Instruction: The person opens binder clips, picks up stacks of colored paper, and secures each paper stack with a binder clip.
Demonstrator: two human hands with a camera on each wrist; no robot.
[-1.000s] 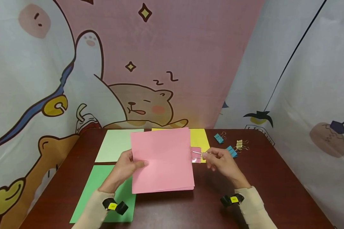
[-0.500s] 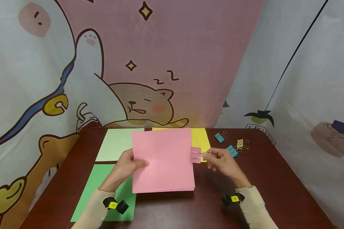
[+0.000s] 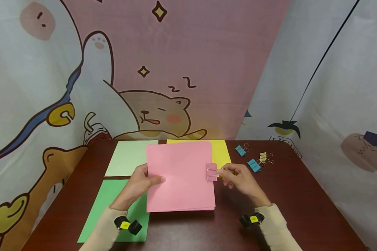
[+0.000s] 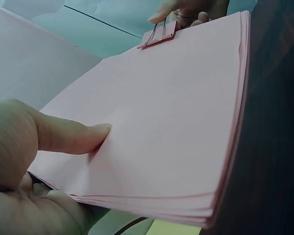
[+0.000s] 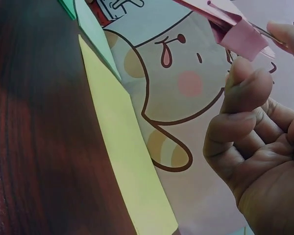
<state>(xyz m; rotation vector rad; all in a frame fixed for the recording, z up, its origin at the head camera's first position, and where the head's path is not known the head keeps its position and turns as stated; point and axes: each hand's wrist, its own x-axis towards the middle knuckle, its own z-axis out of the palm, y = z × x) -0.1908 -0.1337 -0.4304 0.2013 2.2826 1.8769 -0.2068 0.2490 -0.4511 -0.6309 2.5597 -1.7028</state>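
A stack of pink paper (image 3: 182, 164) is held up off the table by my left hand (image 3: 141, 184), thumb flat on the top sheet and the other fingers beneath. In the left wrist view several sheet edges of the stack (image 4: 171, 98) show, slightly uneven. A pink binder clip (image 3: 212, 172) sits over the right edge of the stack, its body overlapping the paper. My right hand (image 3: 240, 177) pinches the wire handles of that clip between thumb and fingers. The right wrist view shows the clip (image 5: 242, 39) at the paper's edge, with the thumb on a handle.
Two blue binder clips, one farther back (image 3: 240, 150) and one nearer (image 3: 254, 165), lie on the table (image 3: 286, 195) with a yellow clip (image 3: 263, 157). Pale green (image 3: 125, 157), green (image 3: 113, 209) and yellow paper (image 3: 220, 153) lie around. A printed cloth (image 3: 223, 69) hangs behind.
My right hand has moved left with the pink binder clip, which went from beside the paper's edge to overlapping it. The stack shifted slightly right in my left hand.
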